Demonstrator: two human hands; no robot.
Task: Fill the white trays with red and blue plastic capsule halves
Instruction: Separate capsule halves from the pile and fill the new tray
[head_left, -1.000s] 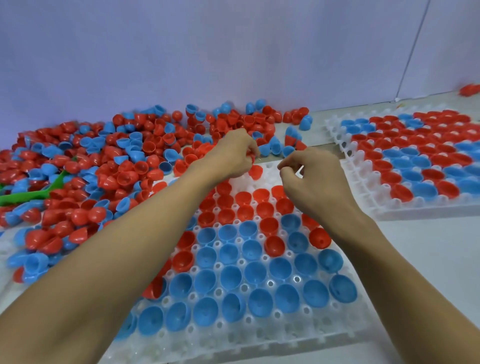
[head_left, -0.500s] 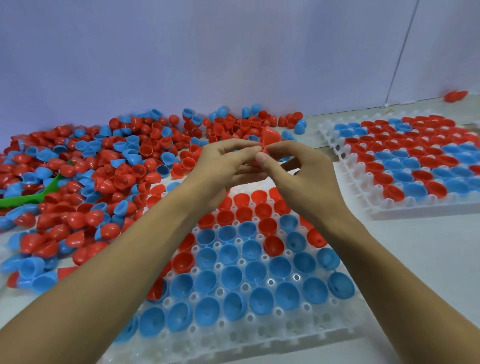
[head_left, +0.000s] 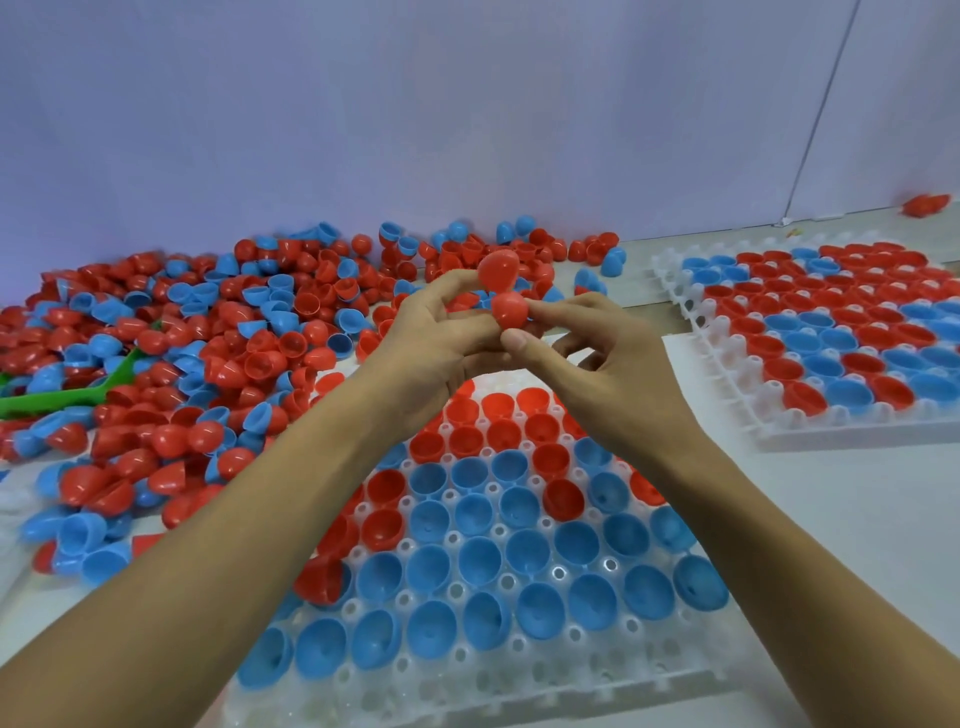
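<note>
Pale grey table surface (head_left: 831, 545) is backed by a lilac wall. Above the near white plastic tray (head_left: 519, 691), a red plastic capsule half (head_left: 497, 270) is pinched by the left hand (head_left: 436, 343), and a second red half (head_left: 509, 309) is pinched by the right hand (head_left: 602, 364); the two halves touch. A loose heap of red and blue halves (head_left: 208, 353) is seen at the left, with a green plastic tool (head_left: 62, 397) in it. A second filled tray (head_left: 779, 431) is placed at the right.

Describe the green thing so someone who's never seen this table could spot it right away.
Look at the big pile of loose capsule halves left of the near white tray. At the pile's left edge lies a green plastic tool, half buried. It is the only green item among red and blue.
</note>
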